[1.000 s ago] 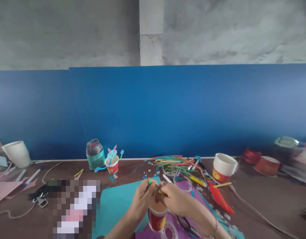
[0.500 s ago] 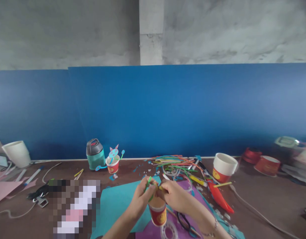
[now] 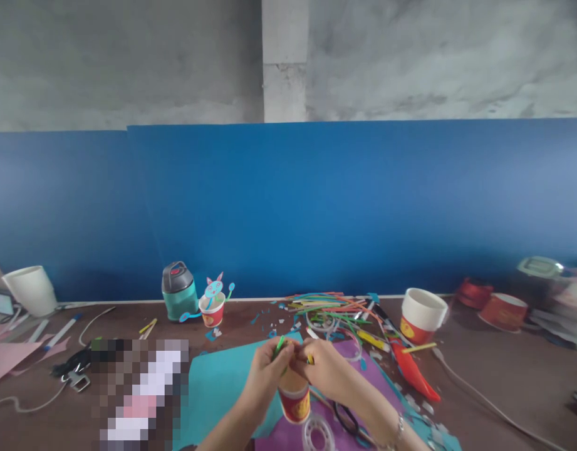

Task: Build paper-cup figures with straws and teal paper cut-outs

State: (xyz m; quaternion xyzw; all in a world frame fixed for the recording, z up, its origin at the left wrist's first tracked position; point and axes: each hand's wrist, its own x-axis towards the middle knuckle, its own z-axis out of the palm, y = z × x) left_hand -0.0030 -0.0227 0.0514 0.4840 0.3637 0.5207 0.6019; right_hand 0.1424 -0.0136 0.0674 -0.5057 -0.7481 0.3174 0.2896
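My left hand (image 3: 265, 368) is closed, pinching a thin green straw-like strip (image 3: 279, 344) that sticks up past the thumb. Just right of it my right hand (image 3: 322, 366) is closed too, with a thin yellow strip (image 3: 310, 359) showing between its fingers. The fingertips of both hands meet over the mouth of a red and white paper cup (image 3: 296, 407), which stands upright below them. My fingers hide where the strips meet. A clear tape roll (image 3: 317, 433) and black-handled scissors (image 3: 345, 418) lie by the cup, on purple paper (image 3: 283, 435).
Turquoise paper (image 3: 222, 382) lies left of the cup. Behind the hands is a pile of coloured strips (image 3: 326, 305). A cup with a paper cat (image 3: 213, 310) and a teal flask (image 3: 179, 297) stand back left; a stack of paper cups (image 3: 423, 315) stands right.
My hands have drawn closer together, and the green strip has turned to point more upright. The cup has shifted slightly left and up.
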